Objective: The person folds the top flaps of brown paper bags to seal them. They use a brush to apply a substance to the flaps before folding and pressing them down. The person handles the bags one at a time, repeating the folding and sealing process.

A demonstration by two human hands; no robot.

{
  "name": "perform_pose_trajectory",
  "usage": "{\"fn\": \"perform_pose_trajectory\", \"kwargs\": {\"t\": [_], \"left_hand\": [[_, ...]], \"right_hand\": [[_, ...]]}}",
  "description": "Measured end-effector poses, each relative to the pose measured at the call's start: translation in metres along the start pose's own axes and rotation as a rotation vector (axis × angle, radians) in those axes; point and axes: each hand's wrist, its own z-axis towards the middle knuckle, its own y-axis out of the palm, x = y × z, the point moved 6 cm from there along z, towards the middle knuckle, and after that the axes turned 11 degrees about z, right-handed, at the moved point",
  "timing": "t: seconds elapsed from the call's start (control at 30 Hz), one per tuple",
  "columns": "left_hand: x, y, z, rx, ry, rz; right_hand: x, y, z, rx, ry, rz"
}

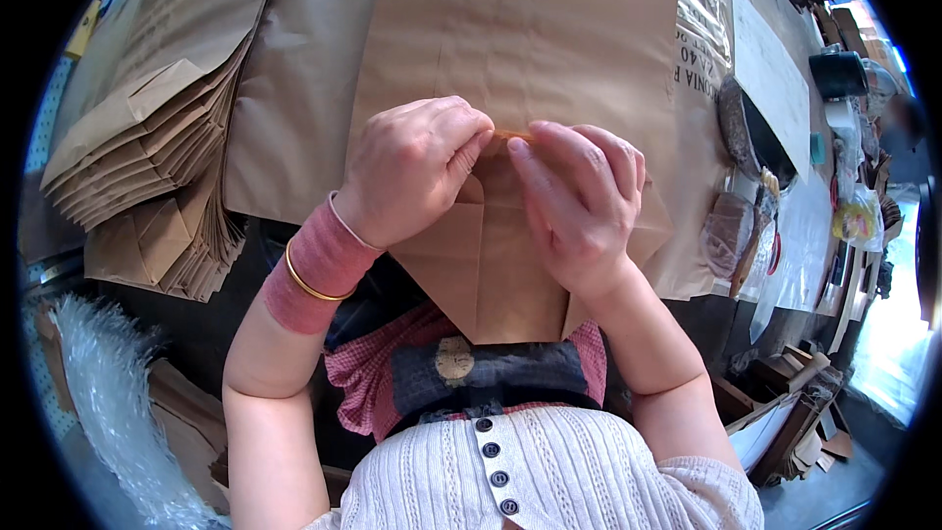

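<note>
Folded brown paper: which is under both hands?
Central piece, beneath the left hand and right hand, folded end nearest the person; the fanned pile lies left.

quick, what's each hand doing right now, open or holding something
Left hand: closed, pinching one end of a thin orange strip.
Right hand: closed, pinching the strip's other end, above the paper bag.

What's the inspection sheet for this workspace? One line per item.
Surface: mostly hidden under brown paper
Job's things: thin orange strip above the paper's creased near end; paper stack at left
Clutter: white board and wooden-handled tool at right
Grippers: left hand and right hand pinch the strip between them
Cables: nothing seen
Surroundings: translucent plastic strands low left; cardboard scraps low right
</note>
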Motion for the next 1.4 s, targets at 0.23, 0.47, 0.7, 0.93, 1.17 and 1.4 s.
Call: {"fn": "perform_pose_trajectory", "kwargs": {"t": [0.23, 0.47, 0.7, 0.93, 1.17, 1.4], "left_hand": [[0.005, 0.001, -0.002, -0.01, 0.033, 0.028], [-0.004, 0.001, 0.0, -0.008, -0.003, 0.029], [-0.005, 0.0, 0.004, -0.079, 0.005, -0.042], [-0.006, 0.0, 0.002, -0.17, 0.02, -0.059], [-0.009, 0.001, 0.011, -0.232, 0.006, -0.023], [-0.007, -0.002, 0.013, -0.333, 0.003, -0.079]], "right_hand": [[0.009, 0.004, 0.025, -0.129, 0.232, 0.056], [0.012, 0.017, 0.036, -0.208, 0.143, 0.085], [0.0, 0.02, 0.008, 0.021, -0.097, -0.073], [-0.005, 0.019, 0.011, -0.05, 0.059, -0.135], [-0.015, 0.02, 0.002, 0.048, -0.1, -0.144], [-0.008, 0.018, 0.001, -0.013, -0.009, -0.139]]}}
